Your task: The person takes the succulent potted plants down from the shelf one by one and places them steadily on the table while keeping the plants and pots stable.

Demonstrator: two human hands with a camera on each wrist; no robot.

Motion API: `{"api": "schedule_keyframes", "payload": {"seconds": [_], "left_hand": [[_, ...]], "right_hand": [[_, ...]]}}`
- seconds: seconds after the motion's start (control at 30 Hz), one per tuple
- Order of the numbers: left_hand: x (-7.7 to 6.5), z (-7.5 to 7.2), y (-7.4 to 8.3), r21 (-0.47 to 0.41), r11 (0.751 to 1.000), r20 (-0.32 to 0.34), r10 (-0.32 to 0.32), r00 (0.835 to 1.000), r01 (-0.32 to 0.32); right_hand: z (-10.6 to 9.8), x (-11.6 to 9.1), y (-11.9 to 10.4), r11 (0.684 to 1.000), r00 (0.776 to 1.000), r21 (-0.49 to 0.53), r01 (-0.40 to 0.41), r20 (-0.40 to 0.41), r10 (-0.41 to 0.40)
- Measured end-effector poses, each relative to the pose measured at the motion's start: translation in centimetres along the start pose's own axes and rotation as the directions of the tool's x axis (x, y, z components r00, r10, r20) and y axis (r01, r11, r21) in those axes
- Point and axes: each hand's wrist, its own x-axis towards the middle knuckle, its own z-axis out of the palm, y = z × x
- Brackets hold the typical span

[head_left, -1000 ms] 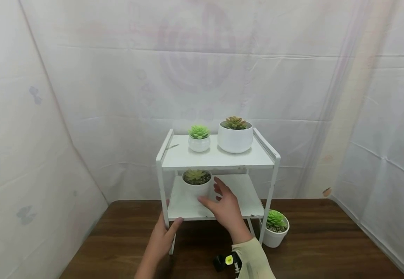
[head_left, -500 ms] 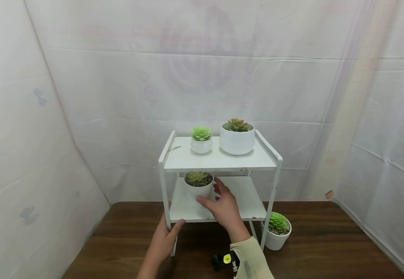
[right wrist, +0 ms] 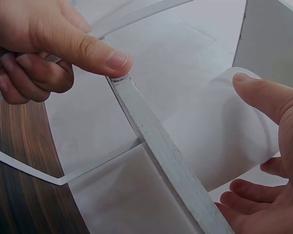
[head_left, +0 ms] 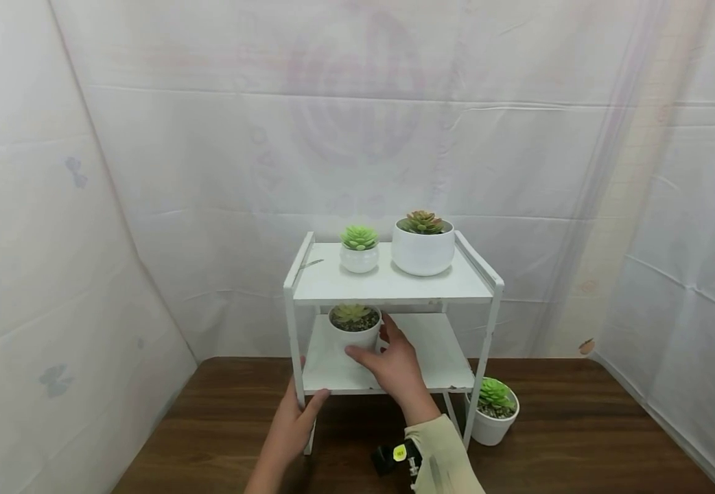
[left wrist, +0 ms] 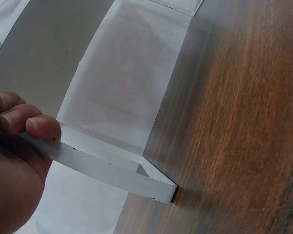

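Observation:
A white two-tier shelf rack (head_left: 394, 291) stands on the wooden table. On the left of its lower board sits a white pot (head_left: 356, 338) with a pale green succulent (head_left: 351, 313). My right hand (head_left: 399, 369) holds this pot from the front right, thumb across its front and fingers round the right side. The right wrist view shows the thumb tip lying on the white pot (right wrist: 224, 126). My left hand (head_left: 291, 417) grips the rack's front left leg just under the lower board, thumb on the front edge. In the left wrist view its fingers (left wrist: 44, 127) curl over the leg.
The upper board bears a small pot with a bright green succulent (head_left: 359, 248) and a larger round white pot (head_left: 423, 248). Another potted succulent (head_left: 492, 412) stands on the table (head_left: 555, 425) by the right leg. White cloth (head_left: 209, 165) hangs behind and at both sides.
My right hand has drawn in on the pot, its thumb sliding left across the front and its fingers closer to the right side. My left hand stays on the leg. The head view shifts slightly.

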Motion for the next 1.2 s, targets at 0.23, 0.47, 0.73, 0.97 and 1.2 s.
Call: {"api": "schedule_keyframes", "payload": {"seconds": [0.23,0.47,0.73,0.97,1.2], "left_hand": [[0.0,0.0,-0.1,0.008,1.000,-0.006,0.006,1.000,-0.005],[0.1,0.1,-0.2,-0.010,1.000,-0.005,0.019,1.000,-0.019],[0.1,0.2,-0.3,-0.011,1.000,-0.007,-0.001,1.000,0.000],[0.1,0.1,0.0,-0.008,1.000,0.002,-0.014,1.000,0.014],[0.1,0.1,0.0,-0.010,1.000,-0.001,-0.009,1.000,0.009]], "right_hand": [[0.3,0.6,0.1,0.999,0.999,0.044,-0.024,0.025,0.023],[0.4,0.9,-0.1,0.996,0.998,0.073,-0.056,0.047,0.053],[0.8,1.4,-0.2,0.993,0.996,0.092,-0.079,0.050,0.074],[1.0,1.7,-0.3,0.994,0.996,0.080,-0.079,0.037,0.076],[1.2,1.8,-0.3,0.995,0.997,0.067,-0.076,0.036,0.074]]}}
